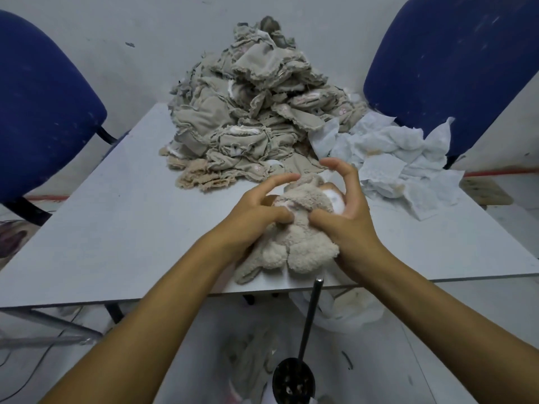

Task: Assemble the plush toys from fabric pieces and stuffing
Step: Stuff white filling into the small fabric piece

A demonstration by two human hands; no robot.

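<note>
A beige fluffy plush toy (303, 240) lies near the front edge of the grey table (116, 223), partly stuffed, with white stuffing (335, 199) showing at its open far end. My left hand (256, 211) grips its left side, thumb pressed into the fabric and forefinger stretched over the top. My right hand (347, 211) holds the right side, its thumb digging into the plush and its fingers arched above the stuffing. A big heap of unstuffed beige fabric skins (250, 112) rises at the back of the table.
Crumpled white paper sheets (390, 158) lie on the table to the right of the heap. Two blue chairs (43, 112) (455, 59) stand on either side. A black rod on a round base (306, 330) stands below the table's front edge, beside a bag (350, 310) on the floor.
</note>
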